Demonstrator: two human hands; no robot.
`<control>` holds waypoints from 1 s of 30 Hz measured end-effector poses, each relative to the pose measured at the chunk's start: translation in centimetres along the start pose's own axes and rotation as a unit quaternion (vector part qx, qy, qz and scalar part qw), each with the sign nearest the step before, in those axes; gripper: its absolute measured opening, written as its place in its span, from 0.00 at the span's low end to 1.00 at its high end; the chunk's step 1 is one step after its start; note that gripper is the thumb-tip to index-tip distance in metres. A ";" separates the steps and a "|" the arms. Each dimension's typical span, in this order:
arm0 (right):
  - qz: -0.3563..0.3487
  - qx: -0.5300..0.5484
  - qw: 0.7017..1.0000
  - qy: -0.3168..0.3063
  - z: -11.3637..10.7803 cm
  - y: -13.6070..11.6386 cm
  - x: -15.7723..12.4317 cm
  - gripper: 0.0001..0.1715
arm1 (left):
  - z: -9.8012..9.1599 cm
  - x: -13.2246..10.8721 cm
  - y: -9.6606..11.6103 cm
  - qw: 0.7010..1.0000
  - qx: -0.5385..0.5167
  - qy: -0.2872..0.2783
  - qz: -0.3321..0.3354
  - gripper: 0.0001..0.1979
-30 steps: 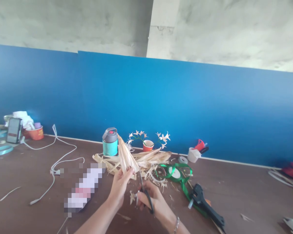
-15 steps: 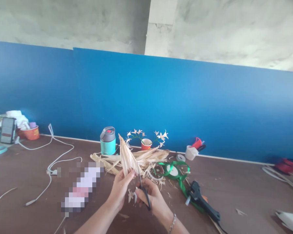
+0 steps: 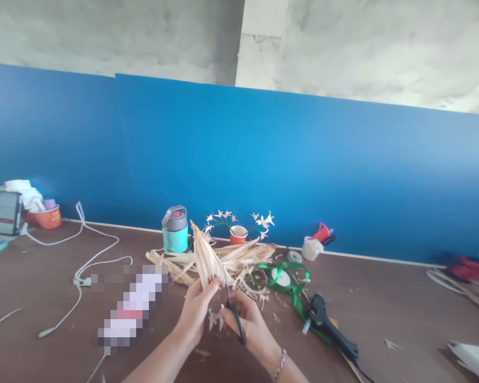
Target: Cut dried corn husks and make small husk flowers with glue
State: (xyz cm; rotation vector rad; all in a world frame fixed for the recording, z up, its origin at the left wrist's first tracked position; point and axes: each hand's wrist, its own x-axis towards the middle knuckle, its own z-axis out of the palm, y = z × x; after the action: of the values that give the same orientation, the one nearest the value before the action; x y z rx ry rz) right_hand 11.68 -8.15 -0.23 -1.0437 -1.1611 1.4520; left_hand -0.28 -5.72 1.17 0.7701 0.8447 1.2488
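My left hand (image 3: 195,308) pinches the lower end of a pale dried corn husk strip (image 3: 205,255) and holds it upright, tip pointing up and left. Close beside it, my right hand (image 3: 249,327) grips black-handled scissors (image 3: 233,314), their blades pointing up into the husk's base. Small husk trimmings (image 3: 214,319) hang or lie between the two hands. Behind the hands, a heap of dried husks (image 3: 239,260) lies on the brown table (image 3: 383,308).
A teal flask (image 3: 174,230), a red cup of small husk flowers (image 3: 238,233), green ribbon on a spool (image 3: 281,276), a black glue gun (image 3: 329,329), tape rolls and a white cup (image 3: 311,247) sit nearby. White cables (image 3: 83,266) trail left. A blue wall (image 3: 343,175) backs the table.
The view has drifted slightly; both hands stay together with husk and scissors, shifted a little up and left in the picture. Nothing was picked up or let go.
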 end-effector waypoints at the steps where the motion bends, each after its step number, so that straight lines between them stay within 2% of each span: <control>1: -0.002 -0.002 1.000 0.001 0.0 0.0 0.0 0.26 | 0.0 0.0 0.0 1.000 0.001 -0.006 -0.003 0.16; 12: -0.014 -0.002 1.000 0.010 -0.3 0.7 0.3 0.28 | -0.1 0.0 0.4 1.000 0.007 -0.009 0.026 0.11; 19: -0.003 -0.045 0.999 0.014 -0.7 0.8 0.5 0.27 | -0.8 0.7 0.5 0.997 0.052 -0.016 0.055 0.11; 23: 0.007 -0.058 0.998 0.008 -0.8 0.4 0.5 0.28 | -1.0 0.8 0.8 0.997 0.070 -0.007 0.043 0.11; 30: 0.015 -0.091 0.996 -0.007 -1.5 0.4 0.4 0.26 | -1.4 1.0 0.9 0.996 0.079 -0.034 0.038 0.09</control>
State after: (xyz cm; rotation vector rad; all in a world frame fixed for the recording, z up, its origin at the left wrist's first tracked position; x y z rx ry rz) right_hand 12.99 -7.51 -0.86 -1.1811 -1.3109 1.3976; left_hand -1.83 -4.51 1.16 0.9755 0.8719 1.2260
